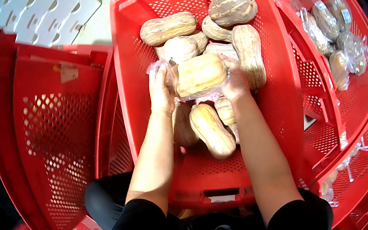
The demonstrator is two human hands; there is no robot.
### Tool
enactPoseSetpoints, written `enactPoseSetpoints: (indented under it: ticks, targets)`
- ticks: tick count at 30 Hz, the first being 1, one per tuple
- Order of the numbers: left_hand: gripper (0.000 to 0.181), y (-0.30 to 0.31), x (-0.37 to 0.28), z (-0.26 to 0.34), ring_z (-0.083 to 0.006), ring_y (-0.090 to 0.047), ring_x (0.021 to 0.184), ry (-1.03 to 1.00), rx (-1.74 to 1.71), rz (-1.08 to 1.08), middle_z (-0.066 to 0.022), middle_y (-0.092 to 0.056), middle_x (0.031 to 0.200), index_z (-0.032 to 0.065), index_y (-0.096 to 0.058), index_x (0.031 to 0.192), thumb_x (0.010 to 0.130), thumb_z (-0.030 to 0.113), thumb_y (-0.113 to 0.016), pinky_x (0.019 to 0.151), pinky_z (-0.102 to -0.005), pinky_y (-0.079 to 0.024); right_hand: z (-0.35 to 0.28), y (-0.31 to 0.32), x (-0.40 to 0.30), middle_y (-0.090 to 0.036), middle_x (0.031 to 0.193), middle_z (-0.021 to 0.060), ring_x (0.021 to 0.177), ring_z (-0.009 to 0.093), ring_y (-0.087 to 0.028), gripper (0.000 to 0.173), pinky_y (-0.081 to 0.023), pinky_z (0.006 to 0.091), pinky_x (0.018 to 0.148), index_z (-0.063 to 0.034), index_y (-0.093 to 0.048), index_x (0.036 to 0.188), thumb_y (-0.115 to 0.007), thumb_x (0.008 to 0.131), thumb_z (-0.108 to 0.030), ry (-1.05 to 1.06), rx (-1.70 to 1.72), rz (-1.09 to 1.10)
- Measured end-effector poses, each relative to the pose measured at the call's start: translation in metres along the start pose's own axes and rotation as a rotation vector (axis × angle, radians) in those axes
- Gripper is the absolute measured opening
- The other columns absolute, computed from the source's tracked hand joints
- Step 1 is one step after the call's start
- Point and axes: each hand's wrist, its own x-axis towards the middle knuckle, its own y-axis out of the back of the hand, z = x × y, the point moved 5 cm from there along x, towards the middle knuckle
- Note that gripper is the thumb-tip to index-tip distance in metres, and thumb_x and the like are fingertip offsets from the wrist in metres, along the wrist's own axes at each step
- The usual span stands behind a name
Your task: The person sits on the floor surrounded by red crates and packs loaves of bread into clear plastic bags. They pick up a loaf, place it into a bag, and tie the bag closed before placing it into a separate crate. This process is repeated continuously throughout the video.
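Observation:
Both my hands hold a pale tan squash in a clear plastic bag, above the middle of a large red plastic crate. My left hand grips its left end, where the bag's film bunches. At the right end is my right hand, partly behind the film. Beneath lie several bare squashes: a long one at the upper left, a rounder striped one at the upper right, an upright one beside my right hand, and another between my forearms.
To the right, another red crate holds several bagged squashes, some bearing labels. Below it, a further crate holds more bagged produce. Tall red crates stand on the left. White cartons are stacked at the upper left.

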Motion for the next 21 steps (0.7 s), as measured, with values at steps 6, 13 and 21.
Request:
enactPoseSetpoints:
  ticks: [6, 13, 21]
  targets:
    - [0.042, 0.026, -0.041, -0.003, -0.0178, -0.055, 0.095, 0.068, 0.005, 0.173, -0.0087, -0.057, 0.105, 0.002, -0.048, 0.11, 0.084, 0.033, -0.061, 0.084, -0.033, -0.044, -0.003, 0.045, -0.045, -0.062, 0.098, 0.0083, 0.093, 0.018, -0.056, 0.025, -0.044, 0.0285, 0.085, 0.0029, -0.061, 0.1, -0.062, 0.076, 0.0, 0.124, -0.382, 0.234]
    - [0.032, 0.033, -0.06, -0.017, -0.0364, -0.056, 0.096, -0.133, 0.957, 0.179, -0.0234, -0.059, 0.099, -0.004, -0.056, 0.099, 0.079, 0.02, -0.06, 0.085, -0.0399, -0.044, 0.013, 0.119, -0.066, -0.06, 0.103, 0.012, 0.093, 0.024, -0.058, 0.046, -0.047, 0.0293, 0.077, 0.0039, -0.056, 0.108, -0.055, 0.063, 0.011, 0.085, -0.775, 0.62]
    - [0.023, 0.055, -0.074, 0.014, -0.0293, -0.06, 0.083, -0.267, 0.812, 0.194, -0.0159, -0.063, 0.092, -0.0031, -0.061, 0.093, 0.084, 0.015, -0.049, 0.077, -0.0361, -0.046, -0.041, 0.101, -0.075, -0.049, 0.059, 0.0059, 0.057, 0.019, -0.048, 0.011, -0.039, 0.028, 0.055, -0.0029, -0.051, 0.062, -0.046, 0.066, 0.007, 0.131, -0.353, 0.142]
